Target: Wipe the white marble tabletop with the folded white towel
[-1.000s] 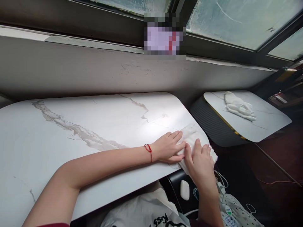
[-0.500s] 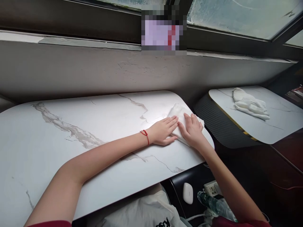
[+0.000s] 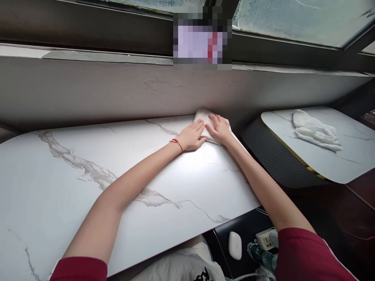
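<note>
Maroon sleeves (image 3: 79,269) come nearest, well behind the fingers. Also well back from them on the body side, below tabletop level, are a white rounded case (image 3: 235,246) and a bottle (image 3: 262,255) partly hidden by the right sleeve. From there the marbled table (image 3: 190,175) spreads beneath both arms up to the fingertips. Just behind the left hand (image 3: 191,136), a red bracelet (image 3: 176,143) rings the wrist. That hand's fingers lie straight and unclenched on a white cloth (image 3: 202,114); the right hand (image 3: 219,128), just beside it, spreads its fingers on the same cloth, which lies under them at the table's far edge. Just past the fingertips stands the wall (image 3: 146,89). Well to their right, a second table (image 3: 316,156) bears another cloth (image 3: 316,130).
</note>
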A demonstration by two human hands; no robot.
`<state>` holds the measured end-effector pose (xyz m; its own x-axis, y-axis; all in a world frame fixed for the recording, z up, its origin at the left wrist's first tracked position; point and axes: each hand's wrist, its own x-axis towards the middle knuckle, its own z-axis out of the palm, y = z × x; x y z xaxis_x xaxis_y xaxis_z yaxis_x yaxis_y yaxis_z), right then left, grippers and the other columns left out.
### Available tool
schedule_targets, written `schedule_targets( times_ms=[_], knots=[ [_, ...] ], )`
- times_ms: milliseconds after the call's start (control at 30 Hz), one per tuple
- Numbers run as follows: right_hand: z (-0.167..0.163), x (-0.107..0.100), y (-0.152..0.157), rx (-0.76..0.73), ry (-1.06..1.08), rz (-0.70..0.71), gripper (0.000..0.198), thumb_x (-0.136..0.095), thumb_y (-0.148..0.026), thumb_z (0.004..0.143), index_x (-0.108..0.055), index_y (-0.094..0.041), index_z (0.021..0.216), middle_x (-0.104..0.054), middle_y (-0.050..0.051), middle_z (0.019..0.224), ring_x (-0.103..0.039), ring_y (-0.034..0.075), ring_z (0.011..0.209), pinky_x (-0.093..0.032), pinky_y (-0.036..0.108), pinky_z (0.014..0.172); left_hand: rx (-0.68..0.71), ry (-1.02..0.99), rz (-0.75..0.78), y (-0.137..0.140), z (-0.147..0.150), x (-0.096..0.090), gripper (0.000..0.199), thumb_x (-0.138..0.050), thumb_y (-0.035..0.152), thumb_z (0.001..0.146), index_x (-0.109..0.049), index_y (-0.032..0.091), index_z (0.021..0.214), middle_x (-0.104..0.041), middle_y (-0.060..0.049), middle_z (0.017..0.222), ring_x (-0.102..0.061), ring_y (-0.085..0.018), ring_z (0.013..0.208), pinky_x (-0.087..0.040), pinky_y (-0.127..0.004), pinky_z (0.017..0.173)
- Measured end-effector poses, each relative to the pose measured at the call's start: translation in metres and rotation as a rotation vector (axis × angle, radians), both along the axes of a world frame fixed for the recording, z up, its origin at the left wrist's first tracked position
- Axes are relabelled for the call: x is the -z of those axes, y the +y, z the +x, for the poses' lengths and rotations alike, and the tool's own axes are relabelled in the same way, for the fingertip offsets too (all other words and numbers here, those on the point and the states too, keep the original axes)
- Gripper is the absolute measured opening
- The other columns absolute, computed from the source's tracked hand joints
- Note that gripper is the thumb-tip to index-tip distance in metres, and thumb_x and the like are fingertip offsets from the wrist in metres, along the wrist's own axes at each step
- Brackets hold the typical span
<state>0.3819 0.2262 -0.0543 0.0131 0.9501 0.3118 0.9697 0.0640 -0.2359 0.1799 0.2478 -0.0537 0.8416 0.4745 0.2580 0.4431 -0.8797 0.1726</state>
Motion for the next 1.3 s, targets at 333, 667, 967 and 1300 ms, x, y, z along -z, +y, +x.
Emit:
schedule_targets(
  times_ms=[333, 667, 967, 1300],
  knots=[
    [-0.007, 0.000, 0.013, 0.032, -0.024, -0.035, 0.063, -0.035, -0.049, 0.096, -0.043, -0.016, 0.150, -0.045, 0.022, 0.154, -0.036, 0.037, 0.147, -0.030, 0.064, 0.114, -0.039, -0.039, 0.023, 0.012, -0.005, 0.008, 0.066, -0.033, 0.045, 0.104, -0.035, 0.003, 0.155, -0.031, -0.023, 0.166, -0.024, -0.028, 0.158, -0.023, -0.046, 0.129],
    [-0.003, 0.001, 0.013, -0.008, -0.059, -0.026, 0.062, -0.034, -0.052, 0.099, -0.043, -0.019, 0.151, -0.051, 0.021, 0.148, -0.041, 0.037, 0.142, -0.032, 0.063, 0.113, -0.064, -0.049, 0.022, 0.002, -0.008, -0.001, 0.063, -0.038, 0.039, 0.103, -0.041, -0.001, 0.151, -0.037, -0.024, 0.163, -0.028, -0.030, 0.157, -0.025, -0.044, 0.128],
    [-0.020, -0.015, -0.011, 0.019, -0.063, -0.155, 0.069, -0.032, -0.050, 0.100, -0.036, -0.013, 0.158, -0.037, 0.022, 0.161, -0.029, 0.035, 0.153, -0.026, 0.061, 0.120, -0.079, -0.053, 0.031, -0.022, -0.015, -0.009, 0.064, -0.045, 0.038, 0.101, -0.045, -0.005, 0.148, -0.043, -0.026, 0.159, -0.033, -0.033, 0.154, -0.027, -0.044, 0.128],
    [-0.024, -0.006, -0.087, 0.156, -0.069, -0.131, 0.069, -0.031, -0.055, 0.102, -0.034, -0.015, 0.158, -0.036, 0.026, 0.161, -0.031, 0.040, 0.152, -0.031, 0.067, 0.115, 0.048, -0.035, 0.057, -0.073, -0.015, -0.026, 0.056, -0.052, 0.043, 0.098, -0.057, -0.001, 0.133, -0.060, -0.024, 0.140, -0.045, -0.035, 0.144, -0.037, -0.043, 0.120]
  ],
)
